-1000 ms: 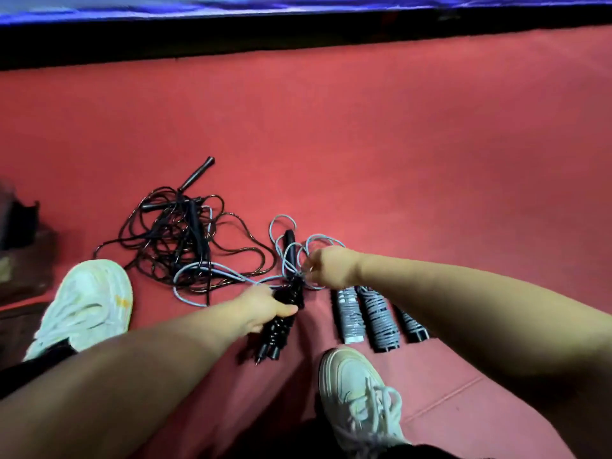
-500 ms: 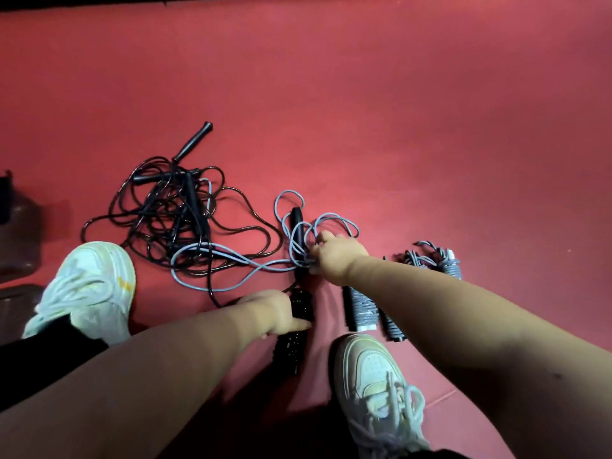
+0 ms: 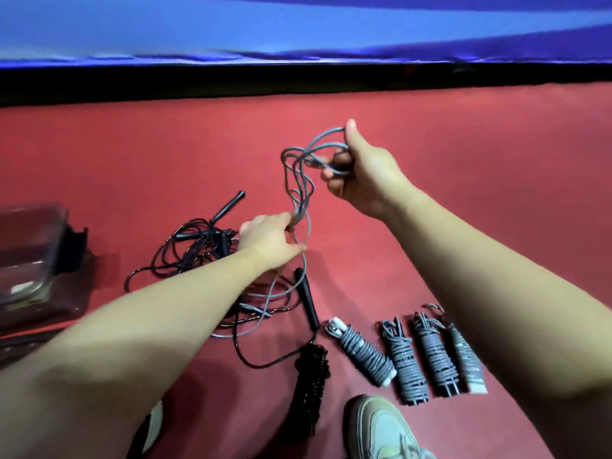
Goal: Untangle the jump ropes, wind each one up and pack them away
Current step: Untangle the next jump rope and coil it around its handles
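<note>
My right hand (image 3: 361, 173) grips a bunch of loops of the grey jump rope (image 3: 298, 180) and holds it up above the red floor. Lower down, my left hand (image 3: 268, 241) pinches the same hanging grey strands. The rest of that rope trails to the floor and mixes with a tangle of black ropes (image 3: 195, 253) with black handles (image 3: 306, 298). A wound black rope (image 3: 309, 376) lies by my foot. Several wound grey ropes (image 3: 410, 362) lie in a row on the right.
A clear plastic container (image 3: 28, 250) sits on the floor at the left edge. My shoe (image 3: 381, 429) is at the bottom centre. A black strip and a blue padded wall (image 3: 298, 28) run along the far side of the red mat (image 3: 480, 154).
Both hands rose from the floor with the grey rope. My left hand let go of the wound black rope and now pinches the grey strands. The camera tilted up.
</note>
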### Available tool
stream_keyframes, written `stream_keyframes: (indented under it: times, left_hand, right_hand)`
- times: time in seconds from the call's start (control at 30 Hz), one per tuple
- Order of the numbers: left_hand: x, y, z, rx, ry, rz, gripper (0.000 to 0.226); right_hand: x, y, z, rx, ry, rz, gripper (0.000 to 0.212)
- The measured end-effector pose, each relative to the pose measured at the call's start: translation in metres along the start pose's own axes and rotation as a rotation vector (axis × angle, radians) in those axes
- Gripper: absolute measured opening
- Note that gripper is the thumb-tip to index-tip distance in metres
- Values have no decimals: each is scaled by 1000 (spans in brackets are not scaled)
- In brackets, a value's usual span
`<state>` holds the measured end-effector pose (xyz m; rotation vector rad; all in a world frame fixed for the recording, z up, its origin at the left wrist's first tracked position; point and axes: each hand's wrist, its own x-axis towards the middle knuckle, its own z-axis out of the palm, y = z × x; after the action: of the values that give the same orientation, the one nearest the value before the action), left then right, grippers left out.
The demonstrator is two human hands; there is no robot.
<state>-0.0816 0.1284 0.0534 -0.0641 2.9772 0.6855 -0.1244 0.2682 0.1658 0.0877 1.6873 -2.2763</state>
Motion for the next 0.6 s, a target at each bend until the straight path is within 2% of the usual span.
stream_keyframes:
  times: [0.07,0.2,0.27,0.37,0.43,0.47,0.53,0.6]
  left_hand:
    - [6,3,-5,103,42,-71,43]
    - [11,-7,-15,90,80,-92,34]
    - [13,-13,-26,-233,46,-91,31]
    - [13,-8,-43,-986,-23,-230,34]
    - [11,1,-54,-1337,-66,-346,36]
    - [12,5,-59,-1443,-70,-385,37]
    - [15,12,-67,-1560,-52,-436,40]
    - [18,17,-74,-1588,-33,-454,41]
  right_hand:
    - [0,-16,5,159,-34,-8,47]
    - [8,-41,0,337,39,-122,49]
    - [11,-44,-12,444,82,-173,48]
    - [15,-25,-30,429,76,-59,51]
    - [19,12,-38,223,107,64,45]
    - [18,34,-41,-4,121,91,43]
    - [17,74,-47,-551,129,97,52]
    - [12,104,-50,-864,9,189,59]
